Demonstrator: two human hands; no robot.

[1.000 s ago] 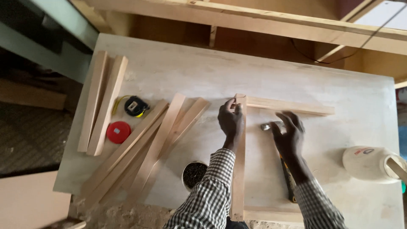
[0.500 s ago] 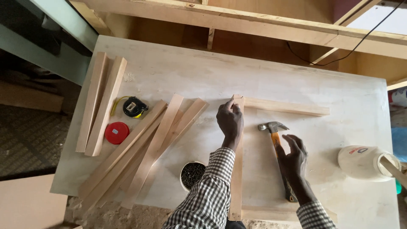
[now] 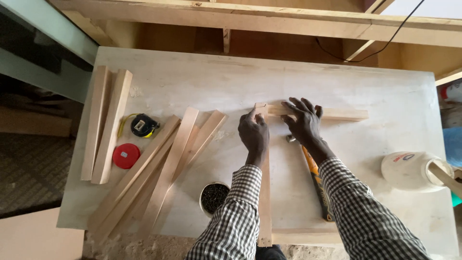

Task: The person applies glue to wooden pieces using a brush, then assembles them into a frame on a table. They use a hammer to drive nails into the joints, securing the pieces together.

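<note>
My left hand (image 3: 253, 133) presses down on the top end of an upright wooden strip (image 3: 264, 202), right at the corner where it meets a horizontal strip (image 3: 337, 114). My right hand (image 3: 303, 120) lies flat with spread fingers on that horizontal strip, just right of the corner. Neither hand grips anything. A hammer with an orange and black handle (image 3: 317, 180) lies on the table under my right wrist, its head partly hidden. A third strip (image 3: 301, 237) runs along the table's front edge.
Several loose wooden strips (image 3: 163, 168) fan out at the left, and two more (image 3: 106, 125) lie at the far left. A tape measure (image 3: 143, 125), a red lid (image 3: 126, 155), a tin of dark nails (image 3: 214, 197) and a white jug (image 3: 409, 171) sit on the plywood table (image 3: 192, 82).
My right hand let go of the hammer, which now lies on the table, and moved up onto the horizontal strip. My left hand stayed at the corner joint.
</note>
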